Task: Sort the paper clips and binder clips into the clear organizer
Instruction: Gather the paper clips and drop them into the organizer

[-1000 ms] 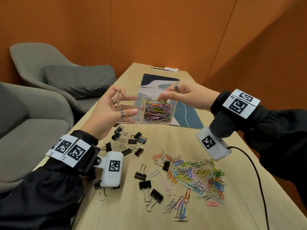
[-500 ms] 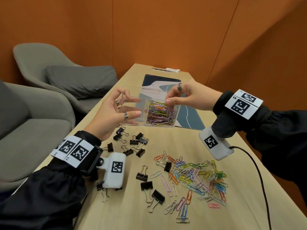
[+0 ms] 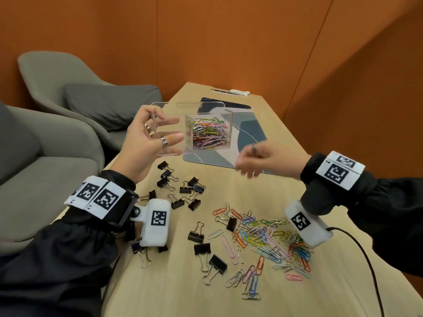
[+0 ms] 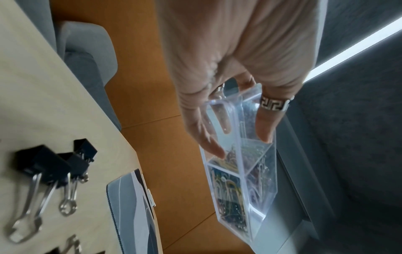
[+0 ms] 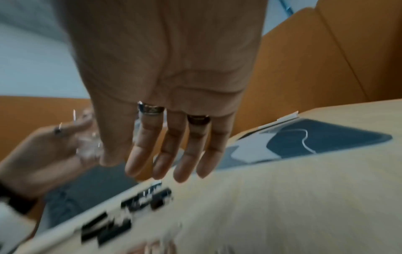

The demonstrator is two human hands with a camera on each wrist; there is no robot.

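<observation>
My left hand (image 3: 158, 136) holds the clear organizer (image 3: 199, 130) up above the table, thumb and fingers pinching its empty left end (image 4: 239, 120). Coloured paper clips (image 3: 209, 136) fill its right compartment. My right hand (image 3: 251, 163) hovers open and blurred just right of and below the organizer, fingers straight (image 5: 169, 154), holding nothing. Loose paper clips (image 3: 267, 239) lie in a pile on the table near the right wrist. Black binder clips (image 3: 183, 188) are scattered below the organizer, with more (image 3: 206, 250) nearer me.
A blue and grey mat (image 3: 247, 138) lies on the wooden table (image 3: 274, 193) behind the organizer. Grey armchairs (image 3: 57, 88) stand left of the table, orange walls behind. A black cable (image 3: 366, 259) runs from the right wrist across the table.
My right hand let go of the organizer's right end and dropped away to the right and down. The left hand lifted and tilted the organizer alone.
</observation>
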